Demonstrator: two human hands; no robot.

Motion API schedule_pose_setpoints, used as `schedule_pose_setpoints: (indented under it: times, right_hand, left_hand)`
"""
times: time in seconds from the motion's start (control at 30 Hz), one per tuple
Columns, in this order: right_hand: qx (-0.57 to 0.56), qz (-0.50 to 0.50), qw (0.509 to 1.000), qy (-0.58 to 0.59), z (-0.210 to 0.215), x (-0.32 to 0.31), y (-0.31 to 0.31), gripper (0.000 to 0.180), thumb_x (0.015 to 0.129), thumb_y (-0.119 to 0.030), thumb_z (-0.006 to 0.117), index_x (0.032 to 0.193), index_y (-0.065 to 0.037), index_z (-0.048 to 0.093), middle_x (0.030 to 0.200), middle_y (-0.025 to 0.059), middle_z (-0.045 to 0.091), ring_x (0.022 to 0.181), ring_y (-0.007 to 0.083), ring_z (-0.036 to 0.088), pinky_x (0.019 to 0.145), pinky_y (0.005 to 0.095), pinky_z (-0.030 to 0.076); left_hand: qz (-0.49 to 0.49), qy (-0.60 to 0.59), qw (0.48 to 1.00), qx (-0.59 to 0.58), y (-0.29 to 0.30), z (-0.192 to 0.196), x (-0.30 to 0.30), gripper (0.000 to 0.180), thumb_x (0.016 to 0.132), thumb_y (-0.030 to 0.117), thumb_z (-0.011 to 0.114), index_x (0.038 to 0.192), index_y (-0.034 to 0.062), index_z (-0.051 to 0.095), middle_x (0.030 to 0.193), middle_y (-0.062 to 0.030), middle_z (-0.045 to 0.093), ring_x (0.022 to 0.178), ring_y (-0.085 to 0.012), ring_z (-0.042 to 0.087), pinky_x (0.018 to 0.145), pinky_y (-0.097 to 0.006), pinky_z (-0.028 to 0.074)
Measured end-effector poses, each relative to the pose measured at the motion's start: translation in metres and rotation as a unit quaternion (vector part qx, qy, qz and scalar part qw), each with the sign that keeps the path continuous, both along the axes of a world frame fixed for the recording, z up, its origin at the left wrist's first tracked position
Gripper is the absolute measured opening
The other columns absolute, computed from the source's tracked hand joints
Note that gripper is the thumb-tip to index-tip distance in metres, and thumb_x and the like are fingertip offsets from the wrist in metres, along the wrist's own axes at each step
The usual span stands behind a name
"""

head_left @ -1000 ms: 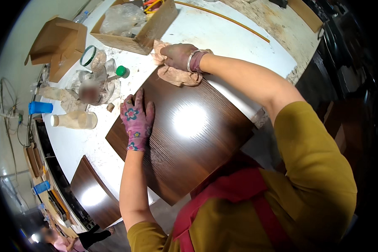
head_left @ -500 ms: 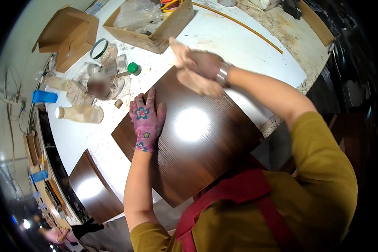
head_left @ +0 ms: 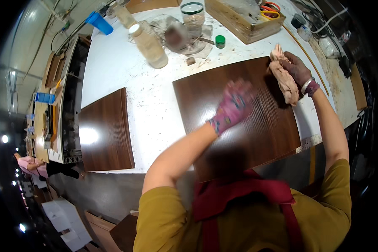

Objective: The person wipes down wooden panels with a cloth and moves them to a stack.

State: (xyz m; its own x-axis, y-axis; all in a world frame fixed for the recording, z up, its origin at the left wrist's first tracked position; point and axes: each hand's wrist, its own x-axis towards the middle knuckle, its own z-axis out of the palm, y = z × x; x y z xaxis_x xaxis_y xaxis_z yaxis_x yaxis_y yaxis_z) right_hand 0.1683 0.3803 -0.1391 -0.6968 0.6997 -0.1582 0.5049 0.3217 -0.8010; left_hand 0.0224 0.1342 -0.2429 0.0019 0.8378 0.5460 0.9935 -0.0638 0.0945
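A dark brown board (head_left: pixel 239 122) with fine wood grain lies flat on the white table (head_left: pixel 155 109), its near edge reaching over the table's front. Its surface is glossy, with a pale sheen near the middle. The left hand (head_left: pixel 233 107), in a pink patterned glove, rests on the board near its centre; it is blurred, so how far the fingers spread cannot be told. The right hand (head_left: pixel 296 69), in a dark glove, is closed around a crumpled tan rag (head_left: pixel 283 77) and presses it on the board's far right corner. A second dark board (head_left: pixel 105 130) lies well apart to the left. Bottles (head_left: pixel 149 44) and a wooden box (head_left: pixel 243 19) stand beyond.
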Motion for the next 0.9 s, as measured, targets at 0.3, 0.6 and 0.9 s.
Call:
schedule_pose_setpoints:
  times: [0.3, 0.6, 0.9]
  right_hand:
    - [0.266, 0.052, 0.948, -0.164, -0.058, -0.113, -0.047, 0.028, 0.091, -0.027, 0.052, 0.111, -0.009, 0.058, 0.102, 0.0209, 0.065, 0.092, 0.0367, 0.064, 0.079, 0.0439, 0.049]
    - [0.218, 0.435, 0.872, -0.059, -0.020, -0.230, -0.310, 0.027, 0.090, -0.028, 0.052, 0.099, -0.005, 0.064, 0.098, 0.0187, 0.066, 0.087, 0.0327, 0.064, 0.078, 0.0381, 0.051]
    - [0.283, 0.173, 0.942, 0.048, -0.069, -0.175, -0.213, 0.022, 0.094, -0.020, 0.049, 0.102, -0.003, 0.060, 0.093, 0.0095, 0.065, 0.084, 0.0194, 0.062, 0.073, 0.0349, 0.050]
  left_hand:
    - [-0.257, -0.289, 0.904, -0.182, -0.116, 0.001, 0.039, 0.046, 0.097, 0.044, 0.039, 0.139, 0.0257, 0.043, 0.151, -0.0052, 0.033, 0.142, -0.0235, 0.026, 0.117, -0.047, 0.014]
    - [-0.217, -0.173, 0.952, -0.130, -0.116, 0.013, 0.029, 0.045, 0.088, 0.032, 0.053, 0.130, 0.0158, 0.052, 0.140, -0.0073, 0.046, 0.133, -0.0258, 0.038, 0.111, -0.045, 0.026]
    - [-0.236, -0.154, 0.952, -0.120, -0.112, 0.010, 0.040, 0.042, 0.089, 0.032, 0.050, 0.125, 0.0122, 0.055, 0.138, -0.0080, 0.049, 0.132, -0.0291, 0.039, 0.112, -0.050, 0.022]
